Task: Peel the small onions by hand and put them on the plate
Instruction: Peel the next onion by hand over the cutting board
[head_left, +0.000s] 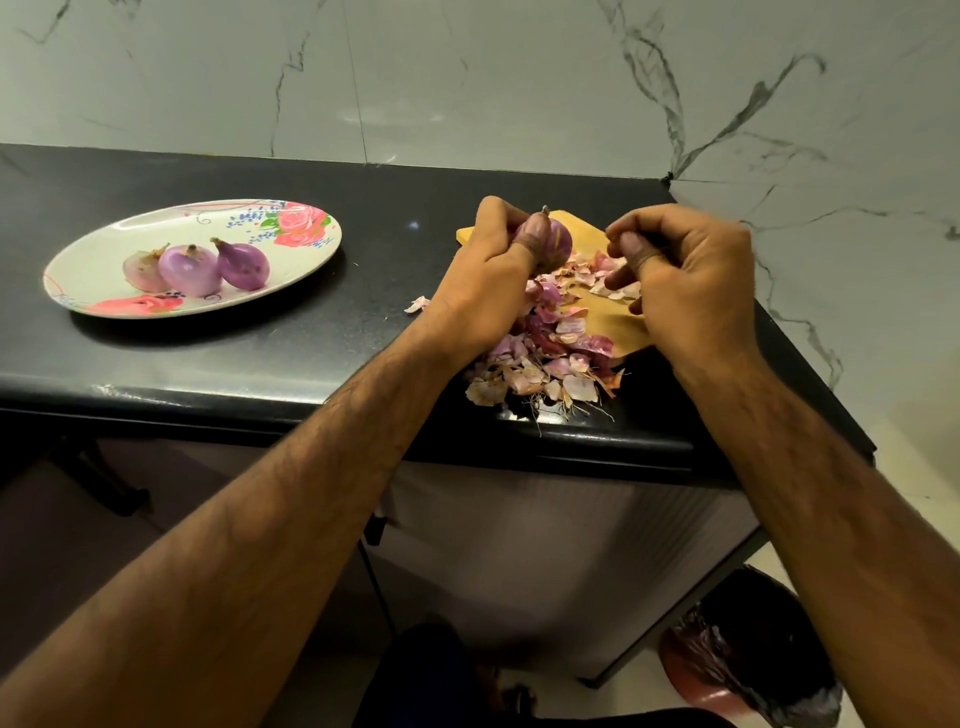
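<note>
From my end, the black counter (208, 364) fills most of the view. The flowered plate (104, 249) sits on its left side and carries 3 peeled onions (189, 270), touching in a row. Well to the right, the left hand (483, 275) grips a 4th onion (558, 241) above the board, thumb across its front and stem end up. It looks smooth and purple, so I judge the peeling of this 1 nearly done. The right hand (691, 280) is near it but apart, fingers curled in, thumb tip against the forefinger. I see no skin pinched there.

Next I would check for leftover skin near the stem. Then I would carry the onion left and set it gently beside the others so none rolls.

A bin (753, 654) with a dark liner stands on the floor, lower right. A yellow cutting board (613, 317) lies under the hands. A pile of peels (545, 358) spills off it to the counter's front edge, where a forearm could sweep it off. Only 1 stray flake (418, 304) lies toward the plate.
</note>
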